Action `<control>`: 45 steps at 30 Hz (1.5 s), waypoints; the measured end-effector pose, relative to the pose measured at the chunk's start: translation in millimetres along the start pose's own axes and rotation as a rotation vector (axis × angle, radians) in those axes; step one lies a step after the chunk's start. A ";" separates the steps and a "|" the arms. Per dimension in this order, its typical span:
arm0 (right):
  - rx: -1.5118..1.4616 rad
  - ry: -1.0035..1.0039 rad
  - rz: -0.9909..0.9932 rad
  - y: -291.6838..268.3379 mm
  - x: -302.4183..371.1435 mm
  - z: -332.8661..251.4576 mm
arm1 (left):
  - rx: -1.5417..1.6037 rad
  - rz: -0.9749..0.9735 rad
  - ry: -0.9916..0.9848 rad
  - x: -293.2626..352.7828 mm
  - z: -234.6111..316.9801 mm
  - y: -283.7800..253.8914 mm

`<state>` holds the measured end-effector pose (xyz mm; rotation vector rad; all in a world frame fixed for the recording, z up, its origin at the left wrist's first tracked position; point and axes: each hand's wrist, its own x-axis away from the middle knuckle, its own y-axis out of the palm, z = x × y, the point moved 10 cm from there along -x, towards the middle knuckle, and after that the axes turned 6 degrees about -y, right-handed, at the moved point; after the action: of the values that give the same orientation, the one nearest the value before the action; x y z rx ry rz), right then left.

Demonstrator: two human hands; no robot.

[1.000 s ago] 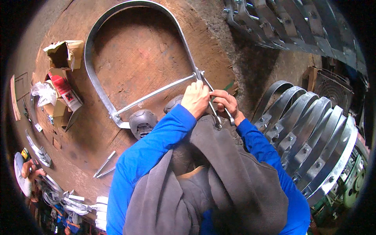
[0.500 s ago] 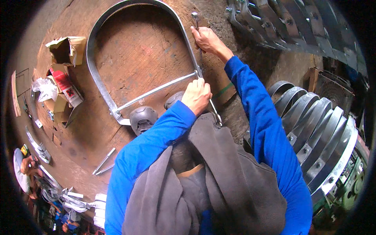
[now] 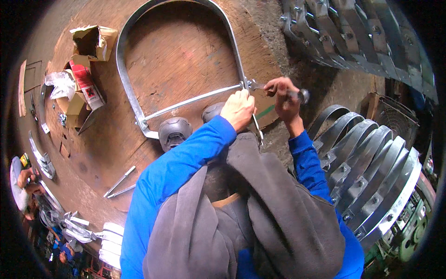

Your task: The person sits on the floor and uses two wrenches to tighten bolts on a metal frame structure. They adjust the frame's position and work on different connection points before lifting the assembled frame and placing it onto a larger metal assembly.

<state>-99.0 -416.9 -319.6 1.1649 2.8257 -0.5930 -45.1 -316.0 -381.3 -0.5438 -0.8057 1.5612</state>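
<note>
Hoop: U-shaped metal band [image 3: 121,56] lies on the wooden board [image 3: 186,60] before you, its open end toward your shoes [image 3: 174,130].
Crossbar: thin rod [image 3: 193,102] spans the hoop's two legs.
Left hand: yours [image 3: 238,110] is closed round a silver wrench [image 3: 257,124], just beside the crossbar's right end.
Right hand: yours [image 3: 285,95] grips a second wrench [image 3: 259,86], head at the hoop's right corner; contact unclear, far end blurred.
Left side: two loose rods [image 3: 121,180]; farther up, open cardboard boxes [image 3: 108,42] and a plastic bag [image 3: 61,84].
Right side: a row of bolted hoops [image 3: 374,200], with dark metal bands [image 3: 344,35] above.
Lower left: another person [image 3: 19,186], well apart.
</note>
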 end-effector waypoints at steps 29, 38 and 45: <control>0.300 -0.526 -0.265 41.8 52.8 -0.6 | -0.134 -0.012 -0.015 2.3 -1.9 -0.5; 0.266 -0.152 -0.098 43.7 -34.2 37.4 | -0.180 -0.042 -0.014 4.4 0.4 7.3; 0.665 -0.678 -0.089 63.0 -48.9 20.5 | -0.200 -0.028 0.022 2.1 3.1 6.7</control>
<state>-23.1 -416.4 -351.5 0.6661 2.1373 -1.6444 -52.1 -314.6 -384.2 -0.6901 -0.9550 1.4549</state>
